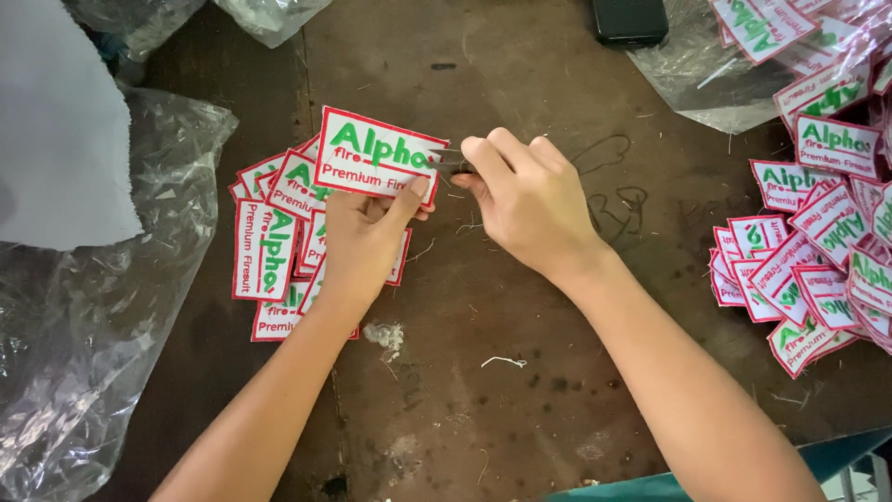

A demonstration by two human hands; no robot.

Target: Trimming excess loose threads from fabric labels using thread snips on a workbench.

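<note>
- Left hand [367,237]: its fingers pinch one white embroidered patch [376,155] with a red border, held just above a stack of roughly eight patches [274,246]; a loose pinch could drop it.
- Right hand [525,195]: its fingers are closed on small thread snips [452,157] at the patch's right edge; a slip could nick the border.
- Beyond the right fingers lie roughly twenty more patches [818,242] on the surface [520,372].

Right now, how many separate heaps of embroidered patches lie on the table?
2. One heap lies under the left hand, which holds a single patch; the other heap is at the right edge. The right hand holds small snips. Edges may hide more.
</note>
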